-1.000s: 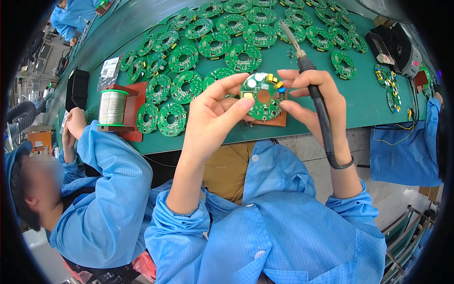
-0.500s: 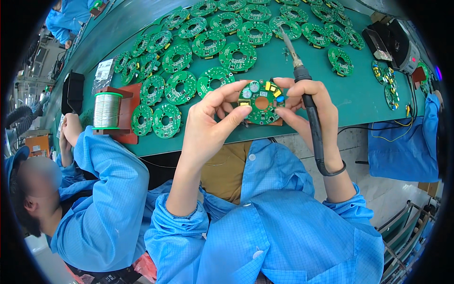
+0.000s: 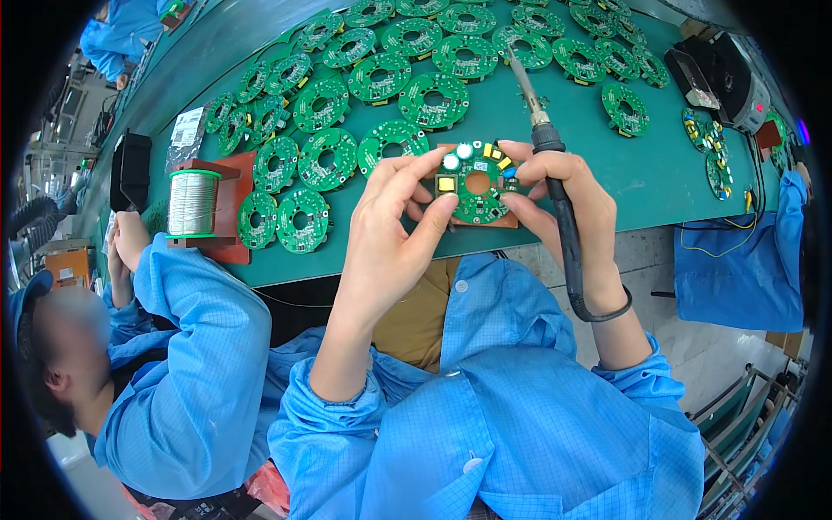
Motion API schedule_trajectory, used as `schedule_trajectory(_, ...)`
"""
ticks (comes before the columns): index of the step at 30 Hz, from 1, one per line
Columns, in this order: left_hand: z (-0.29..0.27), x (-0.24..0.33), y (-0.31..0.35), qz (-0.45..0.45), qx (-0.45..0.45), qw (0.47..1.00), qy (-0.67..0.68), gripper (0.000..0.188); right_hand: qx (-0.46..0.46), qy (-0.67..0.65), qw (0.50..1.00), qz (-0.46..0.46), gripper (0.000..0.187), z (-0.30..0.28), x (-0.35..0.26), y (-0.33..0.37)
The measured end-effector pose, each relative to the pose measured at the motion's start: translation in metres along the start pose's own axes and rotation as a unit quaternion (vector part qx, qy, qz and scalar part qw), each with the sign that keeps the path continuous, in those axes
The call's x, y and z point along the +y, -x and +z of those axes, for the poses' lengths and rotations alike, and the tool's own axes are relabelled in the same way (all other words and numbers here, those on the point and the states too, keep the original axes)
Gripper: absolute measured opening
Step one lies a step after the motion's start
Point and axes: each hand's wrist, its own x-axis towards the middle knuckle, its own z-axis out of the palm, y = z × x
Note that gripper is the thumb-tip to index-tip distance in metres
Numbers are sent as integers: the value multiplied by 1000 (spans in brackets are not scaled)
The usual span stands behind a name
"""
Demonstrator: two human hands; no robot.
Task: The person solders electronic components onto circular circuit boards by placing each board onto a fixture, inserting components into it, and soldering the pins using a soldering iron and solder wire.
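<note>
A round green circuit board (image 3: 469,208) with a central hole is held level with the near edge of the table, component side up. It carries yellow parts, pale round capacitors and a blue part. My left hand (image 3: 386,217) pinches its left rim between thumb and fingers. Opposite, my right hand (image 3: 582,204) grips the right rim with thumb and fingertips. That same hand also keeps a soldering iron (image 3: 547,137), its tip pointing up and away and its black cable curling by my wrist. A brown block (image 3: 501,224) shows partly behind the board.
Many similar boards (image 3: 325,159) cover the green table (image 3: 555,104). A solder wire spool (image 3: 192,204) stands on a reddish holder at left, beside a co-worker's blue sleeve (image 3: 204,347). A dark box-shaped device (image 3: 741,95) and populated boards (image 3: 718,173) lie at far right.
The board has tilted a little in my hands, so its top and left-hand yellow part show more fully. Both hands still hold it, and the soldering iron has shifted slightly.
</note>
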Motion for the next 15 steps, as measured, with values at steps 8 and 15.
schedule_trajectory(8,4,6,-3,-18,-11,1000,-8,36,1,64,996,-54,33,-2,6,5)
schedule_trajectory(15,0,8,-5,-8,-31,999,-31,37,3,89,993,-84,37,-3,5,8)
